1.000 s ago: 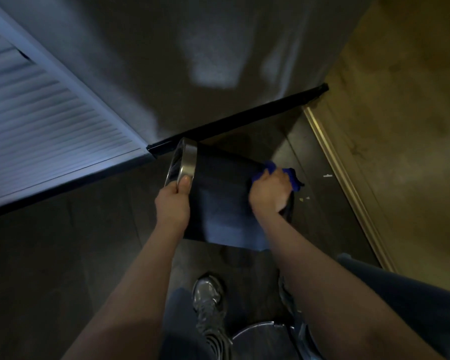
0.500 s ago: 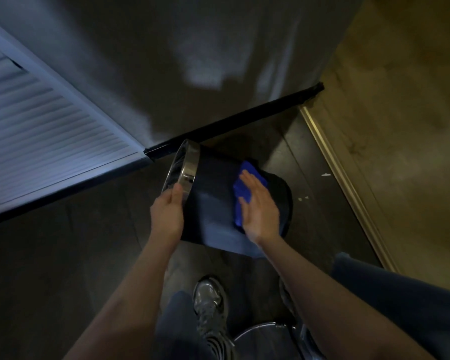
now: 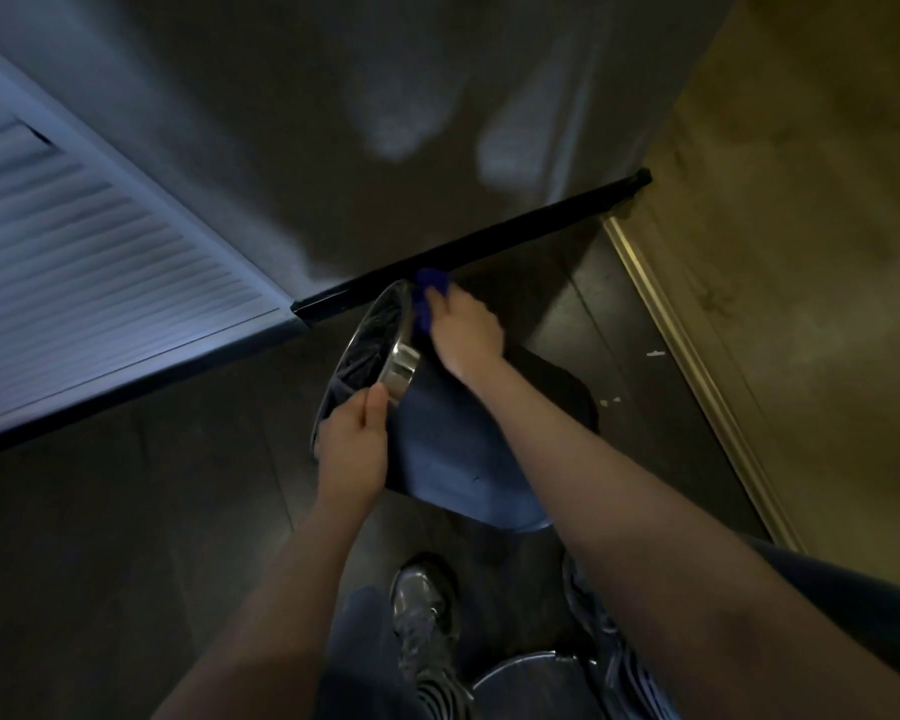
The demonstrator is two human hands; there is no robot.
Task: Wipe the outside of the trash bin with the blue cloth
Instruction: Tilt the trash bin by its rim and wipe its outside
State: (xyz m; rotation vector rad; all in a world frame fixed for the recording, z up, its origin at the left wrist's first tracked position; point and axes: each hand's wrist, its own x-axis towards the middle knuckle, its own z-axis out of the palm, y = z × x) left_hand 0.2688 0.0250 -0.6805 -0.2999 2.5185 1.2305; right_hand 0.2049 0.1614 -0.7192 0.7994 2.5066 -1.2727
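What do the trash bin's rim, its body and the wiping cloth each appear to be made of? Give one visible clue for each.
Rim: probably polished metal; it is silvery and mirrors light.
Trash bin body: dark, matte, smooth; plastic or coated metal, unclear in this dim light.
Blue cloth: soft fabric, possibly microfibre; it bunches under the right hand.

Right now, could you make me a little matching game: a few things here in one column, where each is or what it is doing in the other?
1. left hand
2. right hand
3. blue cloth
4. shoe

a. under the fingers, by the metal ring
b. on the dark floor, below the bin
c. holds the bin's rim
d. presses the cloth on the bin's side

Pairs: 1-c, 2-d, 3-a, 4-b
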